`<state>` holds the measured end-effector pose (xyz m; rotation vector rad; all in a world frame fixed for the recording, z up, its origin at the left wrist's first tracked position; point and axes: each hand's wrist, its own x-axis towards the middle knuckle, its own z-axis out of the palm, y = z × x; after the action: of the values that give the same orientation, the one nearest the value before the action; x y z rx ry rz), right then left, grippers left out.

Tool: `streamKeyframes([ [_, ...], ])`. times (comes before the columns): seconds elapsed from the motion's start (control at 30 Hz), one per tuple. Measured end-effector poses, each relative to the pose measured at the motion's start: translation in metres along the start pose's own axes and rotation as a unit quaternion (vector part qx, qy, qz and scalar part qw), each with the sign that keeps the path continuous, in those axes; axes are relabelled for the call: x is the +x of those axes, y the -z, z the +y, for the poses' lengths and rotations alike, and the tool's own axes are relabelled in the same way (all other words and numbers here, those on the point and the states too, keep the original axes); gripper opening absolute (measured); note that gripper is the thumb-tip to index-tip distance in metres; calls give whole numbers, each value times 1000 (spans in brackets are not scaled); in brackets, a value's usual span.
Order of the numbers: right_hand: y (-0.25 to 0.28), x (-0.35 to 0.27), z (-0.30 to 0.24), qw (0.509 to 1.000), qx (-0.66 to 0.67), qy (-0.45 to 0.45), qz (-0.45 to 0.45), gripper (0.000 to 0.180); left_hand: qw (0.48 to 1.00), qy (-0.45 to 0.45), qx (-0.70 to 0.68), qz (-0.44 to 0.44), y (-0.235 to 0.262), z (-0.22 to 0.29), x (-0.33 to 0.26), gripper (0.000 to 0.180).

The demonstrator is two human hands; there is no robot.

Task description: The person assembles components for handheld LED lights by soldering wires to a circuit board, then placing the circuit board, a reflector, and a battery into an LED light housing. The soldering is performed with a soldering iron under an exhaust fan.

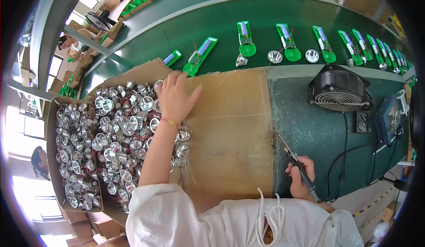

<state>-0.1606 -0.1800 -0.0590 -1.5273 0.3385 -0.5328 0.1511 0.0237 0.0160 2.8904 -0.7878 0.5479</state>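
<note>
Our left hand, fingers spread, hid some shiny silver metal reflector cups at centre-left; our right hand fingers clamped a slim dark soldering iron.

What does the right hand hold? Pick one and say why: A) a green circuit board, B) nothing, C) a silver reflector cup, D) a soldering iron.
D: the right hand grips a thin dark soldering iron, tip angled up over the green bench, while the left hand reaches over the pile of silver reflector cups.
</note>
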Motion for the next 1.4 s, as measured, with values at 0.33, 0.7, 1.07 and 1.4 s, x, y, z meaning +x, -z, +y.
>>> streamKeyframes([
  [0.33, 0, 1, -2, 999, 45, -26, -11, 24, 971, 129, -31, -196, -11, 8, 61, 53],
  [0.7, -7, 8, -12, 999, -7, -38, 23, 26, 964, 120, -238, -7, 33, 97, -142, 43],
  [1.07, -7, 2, -9, 999, 1, -28, 46, 25, 995, 74, 30, 56, 17, 8, -116, 5],
  [1.4, -12, -2, -28, 999, 30, 0, 17, 22, 784, 250, -562, -83, 41, 63, -141, 9],
])
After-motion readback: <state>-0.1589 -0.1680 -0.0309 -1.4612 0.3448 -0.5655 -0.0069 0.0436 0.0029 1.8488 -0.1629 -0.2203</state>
